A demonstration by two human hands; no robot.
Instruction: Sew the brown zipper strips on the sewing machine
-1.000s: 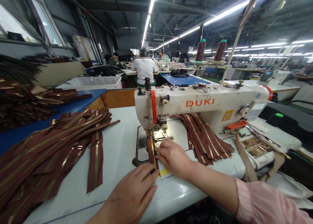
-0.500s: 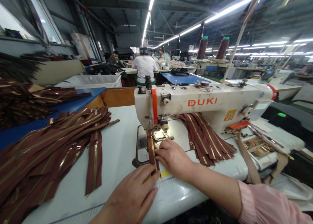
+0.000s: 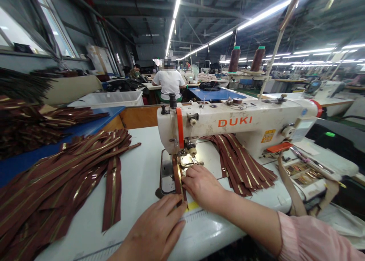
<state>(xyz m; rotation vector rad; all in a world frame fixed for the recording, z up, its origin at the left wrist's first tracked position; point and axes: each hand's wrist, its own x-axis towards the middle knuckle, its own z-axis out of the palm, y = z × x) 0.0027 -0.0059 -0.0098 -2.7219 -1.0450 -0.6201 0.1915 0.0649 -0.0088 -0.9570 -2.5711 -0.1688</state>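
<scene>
Zipper [image 3: 177, 177] | near end under left hand [image 3: 156, 226], right hand [image 3: 203, 187] alongside | hands half-curled, touching it, grip unclear

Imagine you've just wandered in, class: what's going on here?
A person sits or stands, I can't tell which, at a white sewing machine with orange trim. Their bare left hand rests on the near end of a brown fabric zipper strip with gold-coloured teeth; the right hand touches it nearer the needle area. The strip's far end is under the machine's head. More brown zippers lie in a loose heap on the left and a fanned bundle on the right.
</scene>
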